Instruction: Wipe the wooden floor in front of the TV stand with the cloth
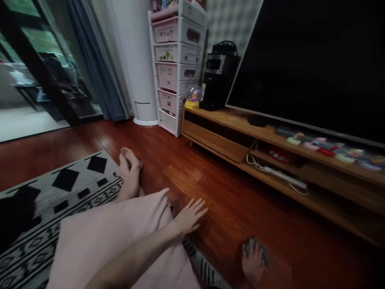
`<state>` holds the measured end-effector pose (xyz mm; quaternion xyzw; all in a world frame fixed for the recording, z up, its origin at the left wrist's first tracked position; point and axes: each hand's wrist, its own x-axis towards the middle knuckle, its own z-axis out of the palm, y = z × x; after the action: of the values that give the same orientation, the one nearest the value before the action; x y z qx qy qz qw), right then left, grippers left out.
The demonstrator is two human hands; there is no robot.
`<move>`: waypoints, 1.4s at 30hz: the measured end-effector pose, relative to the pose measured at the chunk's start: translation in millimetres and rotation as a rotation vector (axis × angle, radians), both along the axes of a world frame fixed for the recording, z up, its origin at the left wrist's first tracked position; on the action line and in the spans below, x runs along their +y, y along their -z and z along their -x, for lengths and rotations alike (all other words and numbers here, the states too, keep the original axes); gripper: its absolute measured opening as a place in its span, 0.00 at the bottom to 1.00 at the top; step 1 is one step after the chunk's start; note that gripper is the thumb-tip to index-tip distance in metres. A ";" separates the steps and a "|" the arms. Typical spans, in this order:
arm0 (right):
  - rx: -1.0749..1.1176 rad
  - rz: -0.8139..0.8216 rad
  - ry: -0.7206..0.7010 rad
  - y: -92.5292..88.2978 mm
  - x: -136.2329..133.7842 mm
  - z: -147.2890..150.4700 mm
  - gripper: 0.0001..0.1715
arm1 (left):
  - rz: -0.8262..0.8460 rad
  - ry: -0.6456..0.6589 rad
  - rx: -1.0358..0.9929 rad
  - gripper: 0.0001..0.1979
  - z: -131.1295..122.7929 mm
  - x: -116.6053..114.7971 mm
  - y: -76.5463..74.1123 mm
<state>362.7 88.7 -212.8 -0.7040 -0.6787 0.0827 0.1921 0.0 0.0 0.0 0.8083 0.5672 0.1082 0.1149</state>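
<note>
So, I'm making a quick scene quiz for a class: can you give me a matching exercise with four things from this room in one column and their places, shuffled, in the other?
Things:
1. left hand
2. right hand
3. snow globe toy
4. white power strip

Places:
A. on the lower shelf of the TV stand
B. on the wooden floor, resting on a small dark object
C. at the near end of the stand's top, beside the black appliance
D. open, fingers spread, hovering over the floor beside the pink-clad leg

Pairs: 1-D, 2-B, 3-C, 4-A
</note>
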 end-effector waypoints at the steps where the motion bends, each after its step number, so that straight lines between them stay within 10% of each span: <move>1: -0.013 0.006 -0.015 2.0 -7.7 11.1 0.46 | 0.033 0.024 0.009 0.41 -3.2 -11.4 12.9; 4: -0.095 0.021 -0.247 3.9 -42.3 43.3 0.42 | 0.158 0.023 0.063 0.38 0.0 -49.1 31.6; 10: -0.272 0.092 -0.829 -29.3 -65.9 106.4 0.38 | 0.174 -0.159 0.096 0.33 0.6 -73.9 10.1; 18: -0.345 0.197 -0.489 -67.3 -2.0 196.6 0.38 | 0.155 -0.219 0.082 0.30 -0.8 -83.2 -2.6; 24: -0.348 0.115 -0.909 -36.7 -59.4 169.8 0.49 | 0.168 -0.268 0.034 0.31 13.7 -85.9 -6.4; 28: -0.355 0.139 -1.018 -43.8 -29.4 179.3 0.49 | 0.171 -0.218 0.014 0.31 18.0 -84.7 -3.8; 35: -0.324 0.193 -0.577 -70.4 58.3 300.4 0.37 | 0.197 -0.216 0.000 0.32 26.1 -88.6 4.4; 38: -0.320 0.204 -0.586 -62.7 39.9 318.7 0.38 | 0.173 -0.213 -0.009 0.31 30.2 -92.3 7.4; 42: -0.320 0.148 -0.993 -46.3 -11.9 280.8 0.44 | 0.164 -0.194 -0.003 0.30 31.9 -93.3 5.6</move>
<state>81.8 76.9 -166.4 -0.3131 -0.9438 0.1028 -0.0265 -31.9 -93.3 -5.6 0.7376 0.6493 0.0733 0.1703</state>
